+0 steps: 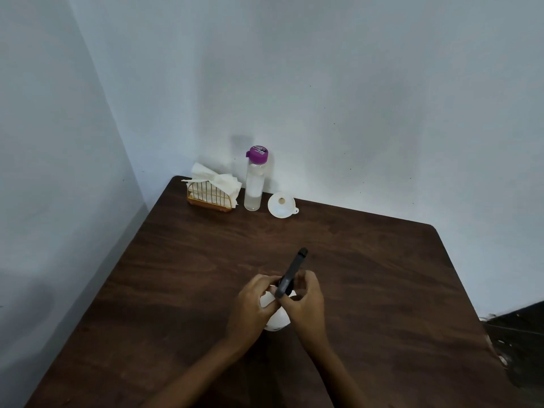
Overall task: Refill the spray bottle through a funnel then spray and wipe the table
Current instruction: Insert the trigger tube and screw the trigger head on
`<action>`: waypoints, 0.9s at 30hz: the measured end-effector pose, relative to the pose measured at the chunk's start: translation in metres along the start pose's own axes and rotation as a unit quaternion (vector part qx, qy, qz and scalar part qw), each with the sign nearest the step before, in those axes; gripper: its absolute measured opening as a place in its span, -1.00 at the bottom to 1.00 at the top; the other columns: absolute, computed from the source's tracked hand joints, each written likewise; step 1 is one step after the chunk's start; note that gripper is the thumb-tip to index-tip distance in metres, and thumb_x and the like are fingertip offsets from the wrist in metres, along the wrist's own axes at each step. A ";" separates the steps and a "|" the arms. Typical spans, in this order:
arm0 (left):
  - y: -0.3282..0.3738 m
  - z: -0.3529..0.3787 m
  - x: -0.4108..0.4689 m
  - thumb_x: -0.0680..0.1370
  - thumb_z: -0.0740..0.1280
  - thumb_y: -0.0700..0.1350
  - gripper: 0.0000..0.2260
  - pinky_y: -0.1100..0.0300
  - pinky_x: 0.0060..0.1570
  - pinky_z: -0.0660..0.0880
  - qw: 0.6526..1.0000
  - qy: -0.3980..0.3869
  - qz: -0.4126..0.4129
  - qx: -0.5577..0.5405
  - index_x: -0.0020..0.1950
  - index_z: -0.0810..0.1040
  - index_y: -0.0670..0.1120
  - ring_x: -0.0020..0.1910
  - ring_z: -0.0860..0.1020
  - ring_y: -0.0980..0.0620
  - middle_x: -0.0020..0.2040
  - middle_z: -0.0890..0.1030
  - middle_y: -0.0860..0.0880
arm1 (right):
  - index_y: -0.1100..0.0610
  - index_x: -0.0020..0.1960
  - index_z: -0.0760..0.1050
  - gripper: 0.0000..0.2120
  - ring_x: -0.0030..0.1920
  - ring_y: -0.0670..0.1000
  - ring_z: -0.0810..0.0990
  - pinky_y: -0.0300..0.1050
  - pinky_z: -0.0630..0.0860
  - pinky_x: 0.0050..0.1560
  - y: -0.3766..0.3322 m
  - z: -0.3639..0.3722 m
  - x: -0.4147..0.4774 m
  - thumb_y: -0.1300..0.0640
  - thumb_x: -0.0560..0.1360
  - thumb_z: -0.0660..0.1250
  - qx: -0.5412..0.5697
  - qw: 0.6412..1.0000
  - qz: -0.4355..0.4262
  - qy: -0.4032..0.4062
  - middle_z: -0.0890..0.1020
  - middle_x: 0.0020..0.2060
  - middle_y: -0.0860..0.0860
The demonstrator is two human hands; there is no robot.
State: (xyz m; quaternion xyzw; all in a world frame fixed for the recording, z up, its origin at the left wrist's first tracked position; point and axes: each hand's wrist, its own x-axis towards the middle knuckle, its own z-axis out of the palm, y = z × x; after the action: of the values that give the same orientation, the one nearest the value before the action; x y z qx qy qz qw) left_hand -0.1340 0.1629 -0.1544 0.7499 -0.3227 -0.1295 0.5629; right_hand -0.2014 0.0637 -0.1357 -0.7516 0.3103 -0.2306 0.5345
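Observation:
A white spray bottle (276, 320) stands on the dark wooden table (382, 290) near the middle front. Its black spray head (291, 272) points away from me toward the wall. My left hand (253, 307) wraps the bottle's white body from the left. My right hand (306, 301) grips the base of the black spray head at the neck. A white funnel (281, 205) lies at the back of the table with its wide mouth facing me. A clear water bottle (254, 179) with a purple cap stands upright left of the funnel.
A gold wire holder with white paper napkins (212, 188) sits in the back left corner, next to the water bottle. White walls close the table's left and back sides. A dark floor area (518, 343) lies past the right edge.

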 end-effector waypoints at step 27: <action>0.001 0.001 0.003 0.42 0.42 -0.09 -0.71 0.48 -0.01 0.41 1.000 -0.003 -0.016 0.009 -0.02 0.47 0.28 0.02 0.51 0.29 -0.03 0.55 0.21 | -0.03 -0.06 0.60 -0.74 0.00 -0.13 0.59 -0.29 0.50 -0.08 0.000 -0.003 -0.014 0.29 0.37 0.43 0.049 0.998 0.036 -0.003 0.61 -0.04 -0.08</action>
State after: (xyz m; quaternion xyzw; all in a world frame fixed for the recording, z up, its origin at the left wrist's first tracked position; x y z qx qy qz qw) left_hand -0.1324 0.1601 -0.1529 0.7596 -0.3132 -0.1382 0.5529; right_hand -0.2130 0.0715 -0.1355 -0.7139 0.3237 -0.2239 0.5792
